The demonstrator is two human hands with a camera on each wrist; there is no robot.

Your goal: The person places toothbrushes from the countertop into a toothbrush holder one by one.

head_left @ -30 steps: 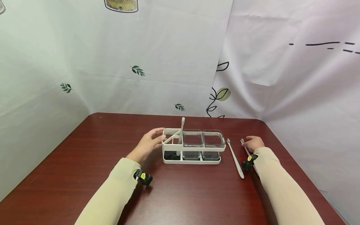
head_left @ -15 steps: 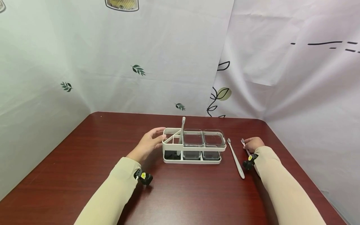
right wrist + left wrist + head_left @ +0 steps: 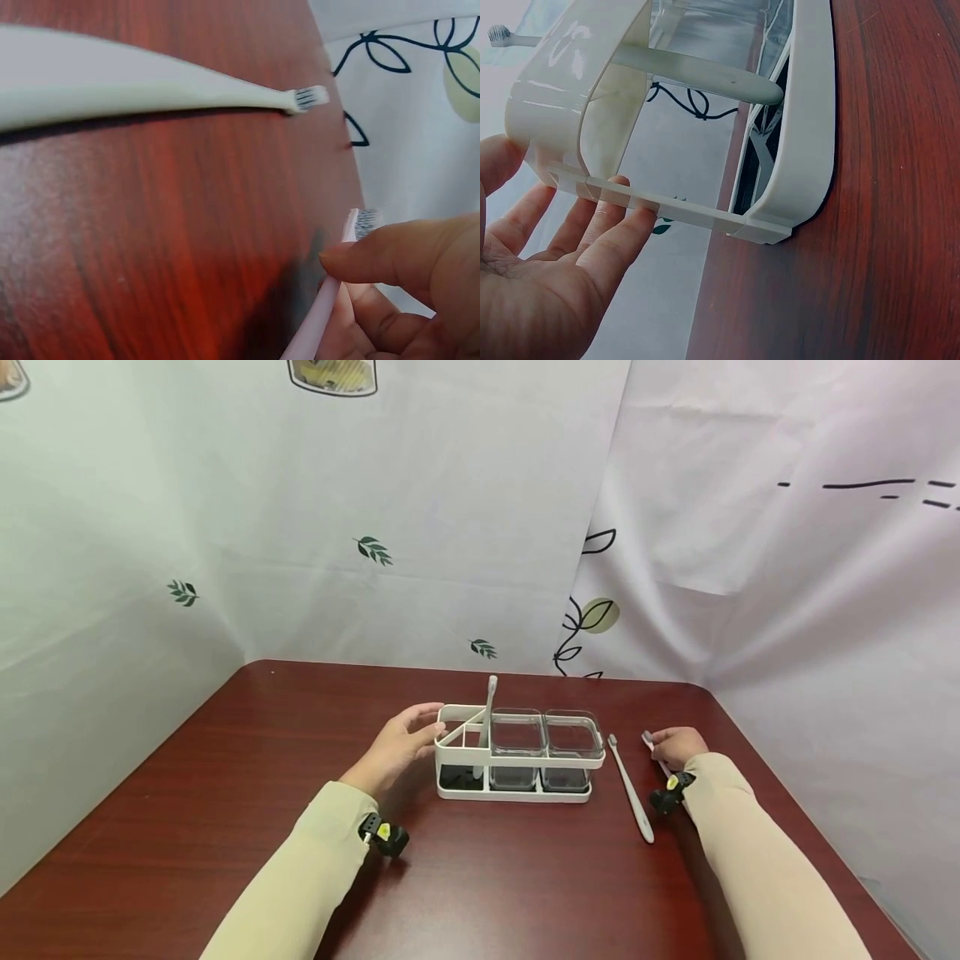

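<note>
In the head view, a white toothbrush holder [image 3: 525,795] stands on the table with a toothbrush [image 3: 490,702] upright in its left part. Two clear cups [image 3: 517,733] sit in its other slots. My left hand [image 3: 397,743] holds the holder's left end; the left wrist view shows the thumb at the upper band and fingertips against the upright bar [image 3: 697,215]. My right hand [image 3: 678,746] pinches a pale pink toothbrush [image 3: 315,319] just below its bristles, thumb on top. Sleeve and wrist camera hide part of its handle in the head view.
A white toothbrush [image 3: 632,789] lies on the table [image 3: 517,885] between the holder and my right hand. A pale printed curtain [image 3: 465,510] hangs behind the table's far edge and along its sides.
The view shifts slightly. My right fingers have drawn closer together around the pink toothbrush near its head. My left hand, the holder and the white toothbrush stay in place.
</note>
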